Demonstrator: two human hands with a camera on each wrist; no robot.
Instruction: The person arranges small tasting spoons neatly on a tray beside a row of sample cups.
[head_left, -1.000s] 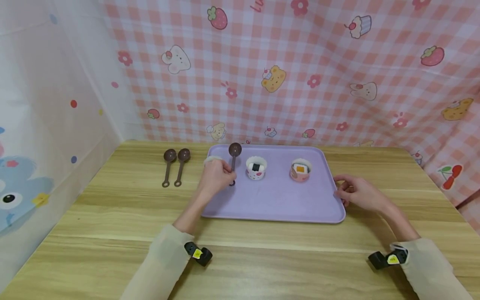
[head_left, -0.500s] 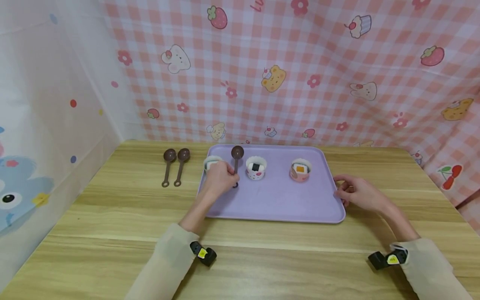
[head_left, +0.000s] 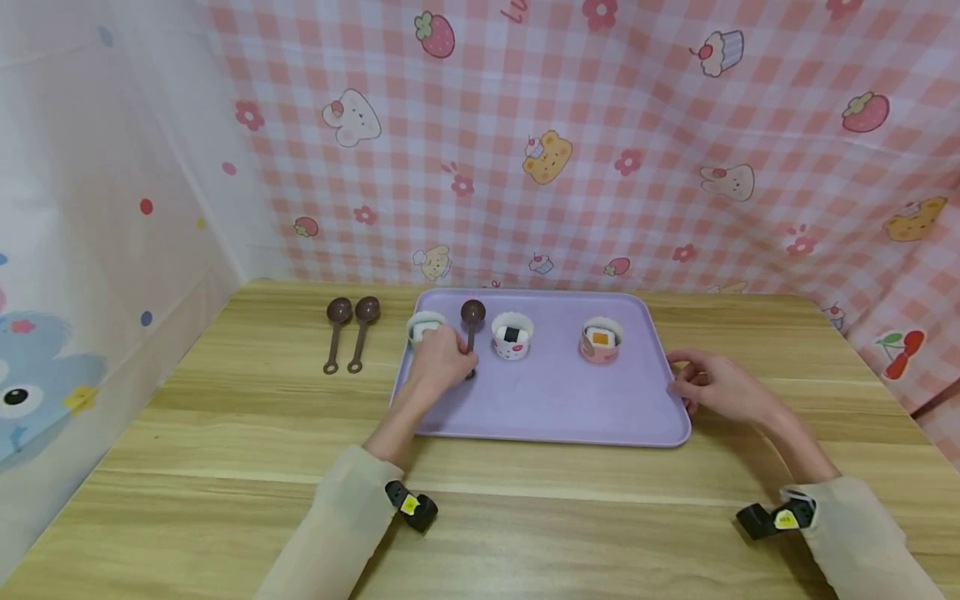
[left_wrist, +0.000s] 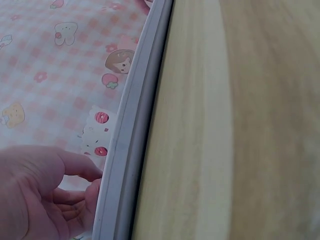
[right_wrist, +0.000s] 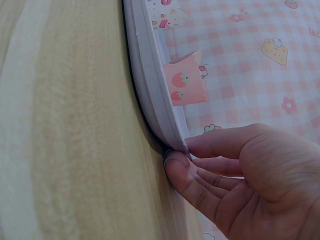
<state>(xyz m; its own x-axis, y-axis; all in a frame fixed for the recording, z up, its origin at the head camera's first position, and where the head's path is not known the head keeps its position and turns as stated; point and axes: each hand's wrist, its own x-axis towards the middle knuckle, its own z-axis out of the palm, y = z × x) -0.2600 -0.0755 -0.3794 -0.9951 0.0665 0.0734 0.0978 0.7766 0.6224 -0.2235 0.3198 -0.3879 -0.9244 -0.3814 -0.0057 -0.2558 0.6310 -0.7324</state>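
Note:
My left hand [head_left: 441,360] pinches the handle of a brown measuring spoon [head_left: 472,313] low over the left part of a lilac tray [head_left: 547,408]. The spoon's round bowl points away from me, between two paper cups. Partly behind the hand is the left cup [head_left: 426,318], with something white in it. The middle cup [head_left: 512,347] holds a white piece with a black patch; the right, pink cup [head_left: 599,353] holds one with an orange patch. My right hand [head_left: 723,387] grips the tray's right edge, its thumb under the rim in the right wrist view.
Two more brown measuring spoons [head_left: 335,337] lie side by side on the wooden table [head_left: 525,517], left of the tray. A pink checked cloth [head_left: 487,167] hangs behind the table. A white printed cloth [head_left: 112,208] hangs along the left.
My left hand has moved slightly right and towards me, bringing the spoon lower on the tray. More of the left cup now shows. My right hand has stayed at the tray's edge.

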